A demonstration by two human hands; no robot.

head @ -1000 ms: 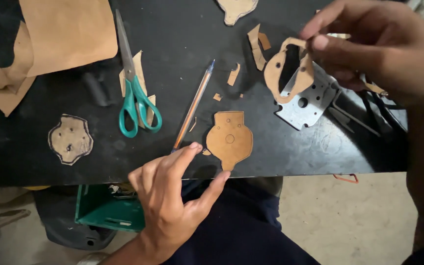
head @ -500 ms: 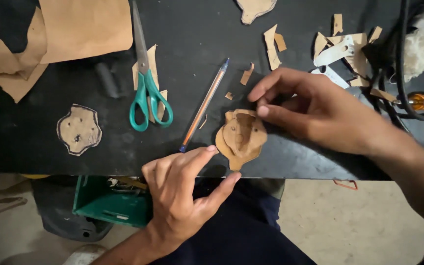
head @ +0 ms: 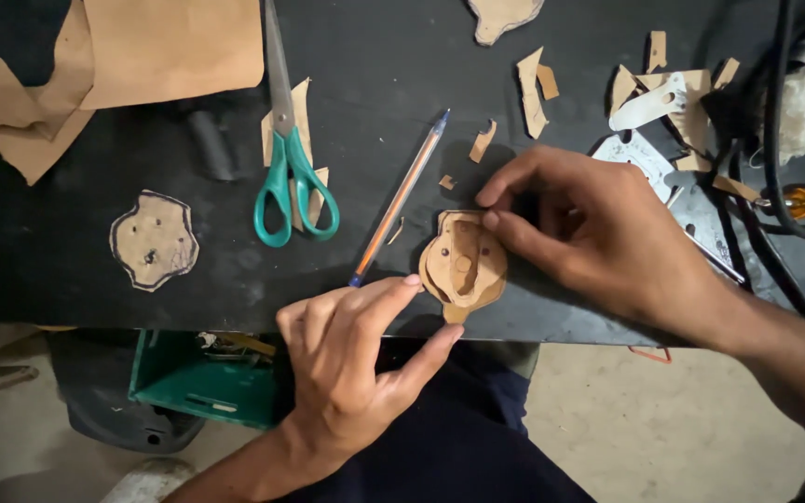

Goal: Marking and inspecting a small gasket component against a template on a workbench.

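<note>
— Near the front edge of the black table [head: 607, 317], what are we looking at?

— We are looking down at a tan cut-out [head: 463, 265], a rounded piece with small holes in it and a second, smaller piece lying on top of it. It is lying flat on the table, just short of the edge.

— What are the hands doing with it?

— We are seeing the left hand [head: 351, 359] reaching up from below, its index fingertip touching the left rim of the cut-out and its thumb stretching out under the lower end; the other fingers are curling loosely. The right hand [head: 598, 233] is coming in from the right, its thumb and first fingers pressing down on the upper right part of the piece. Neither hand is lifting it; both are bearing on it where it lies.

— And around it?

— We are noticing a pen [head: 401, 197] lying slantwise just left of the cut-out, its lower tip near the left index finger. Further left, green-handled scissors [head: 289, 158] are resting shut on a few tan scraps, blades pointing away from us. Well apart on the far left, another cut-out [head: 153, 240] with a dark outline is lying alone. Large tan sheets [head: 142, 47] are filling the top left corner. Behind the right hand, flat metal plates [head: 649, 154] and more scraps are lying among black cables [head: 775, 112].
</note>
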